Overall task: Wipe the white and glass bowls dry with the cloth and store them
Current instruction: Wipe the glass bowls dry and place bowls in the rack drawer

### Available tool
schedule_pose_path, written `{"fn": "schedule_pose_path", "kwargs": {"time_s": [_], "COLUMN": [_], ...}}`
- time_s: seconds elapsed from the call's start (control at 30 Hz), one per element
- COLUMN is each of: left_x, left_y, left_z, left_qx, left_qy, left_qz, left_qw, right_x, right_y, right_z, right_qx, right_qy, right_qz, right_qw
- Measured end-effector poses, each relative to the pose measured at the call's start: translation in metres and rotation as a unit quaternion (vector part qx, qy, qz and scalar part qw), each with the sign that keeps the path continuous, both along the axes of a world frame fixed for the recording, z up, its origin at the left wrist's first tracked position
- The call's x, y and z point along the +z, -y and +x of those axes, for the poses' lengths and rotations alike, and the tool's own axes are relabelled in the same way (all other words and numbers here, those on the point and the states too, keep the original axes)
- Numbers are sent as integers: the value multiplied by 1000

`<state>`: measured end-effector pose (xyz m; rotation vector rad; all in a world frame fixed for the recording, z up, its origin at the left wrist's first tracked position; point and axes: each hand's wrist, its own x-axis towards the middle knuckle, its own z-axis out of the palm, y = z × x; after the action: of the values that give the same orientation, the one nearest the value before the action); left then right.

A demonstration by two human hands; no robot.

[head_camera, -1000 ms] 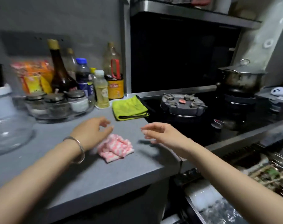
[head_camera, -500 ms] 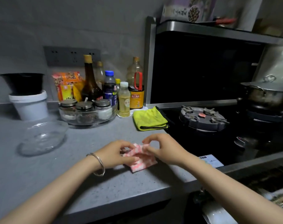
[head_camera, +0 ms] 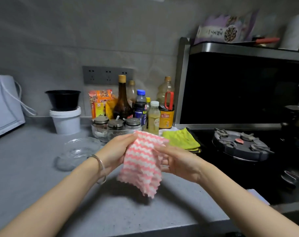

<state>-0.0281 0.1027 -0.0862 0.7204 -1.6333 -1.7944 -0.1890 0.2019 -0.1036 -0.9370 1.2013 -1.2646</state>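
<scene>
A pink and white zigzag cloth (head_camera: 141,161) hangs unfolded above the grey counter (head_camera: 42,185), held up between both hands. My left hand (head_camera: 116,151) grips its upper left edge. My right hand (head_camera: 177,161) holds its right side, fingers behind the fabric. The glass bowl (head_camera: 77,153) lies empty on the counter just left of my left wrist. A white tub (head_camera: 65,121) with a black bowl (head_camera: 63,99) stacked on top stands against the back wall.
Sauce bottles (head_camera: 165,106), snack packets and a glass tray of spice jars (head_camera: 114,129) crowd the back of the counter. A green cloth (head_camera: 181,139) lies beside the black stove (head_camera: 239,144). A pot (head_camera: 297,117) sits at far right. A white appliance (head_camera: 3,106) stands at left.
Both hands closed on the crumpled cloth lying on the counter, lifted it and spread it open in the air. The view also swung left and up.
</scene>
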Motion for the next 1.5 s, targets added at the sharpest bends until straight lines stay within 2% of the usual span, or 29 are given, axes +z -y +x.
{"fn": "schedule_pose_path", "kwargs": {"time_s": [0.1, 0.2, 0.33, 0.4, 0.47, 0.57, 0.7, 0.73, 0.77, 0.83, 0.9, 1.0, 1.13, 1.23, 1.27, 1.3, 1.37, 1.4, 1.43, 1.5], "left_x": [1, 0, 0, 2, 2, -1, -5, -7, -10, -17, -27, -52, -67, -70, -72, -71, -62, -55, -45, -26], "left_y": [10, 21, 35, 40, 46, 57, 77, 84, 91, 104, 111, 115, 120, 129, 132, 133, 132, 129, 124, 110], "left_z": [20, 37, 59, 69, 78, 87, 97, 99, 101, 106, 113, 119, 116, 113, 113, 114, 113, 109, 103, 90], "left_qx": [12, 37, 94, 91, 80, 97, 121, 139, 166, 227, 258, 237, 205, 180, 190, 207, 229, 239, 248, 257], "left_qy": [43, 77, 51, 63, 96, 119, 105, 108, 121, 168, 253, 387, 392, 406, 385, 346, 215, 135, 67, -26], "left_qz": [-51, -83, -81, -137, -213, -290, -324, -334, -354, -397, -416, -449, -501, -561, -573, -564, -477, -434, -397, -338], "left_qw": [998, 993, 991, 984, 969, 945, 932, 926, 913, 873, 834, 770, 744, 698, 698, 721, 821, 858, 881, 905], "right_x": [1, 5, 10, 9, 6, 2, -5, -5, -6, -3, -4, -12, -21, -25, -26, -28, -27, -23, -20, -11], "right_y": [19, 32, 51, 56, 64, 79, 95, 101, 106, 114, 122, 134, 140, 143, 143, 145, 149, 151, 154, 153], "right_z": [10, 20, 38, 41, 47, 56, 63, 63, 64, 67, 66, 64, 65, 65, 65, 62, 57, 55, 52, 48], "right_qx": [-60, -83, -121, -87, -45, -66, -86, -91, -87, -80, -84, -108, -102, -93, -93, -98, -119, -134, -150, -166], "right_qy": [-16, -103, -170, -195, -270, -421, -415, -395, -348, -205, -79, 30, 199, 232, 232, 236, 256, 267, 273, 262], "right_qz": [-34, -39, -39, -90, -141, -182, -225, -224, -206, -123, -44, 5, 16, 15, 21, 25, 11, -5, -25, -85], "right_qw": [997, 990, 977, 973, 951, 886, 877, 886, 910, 968, 992, 994, 975, 968, 968, 967, 959, 954, 950, 947]}}
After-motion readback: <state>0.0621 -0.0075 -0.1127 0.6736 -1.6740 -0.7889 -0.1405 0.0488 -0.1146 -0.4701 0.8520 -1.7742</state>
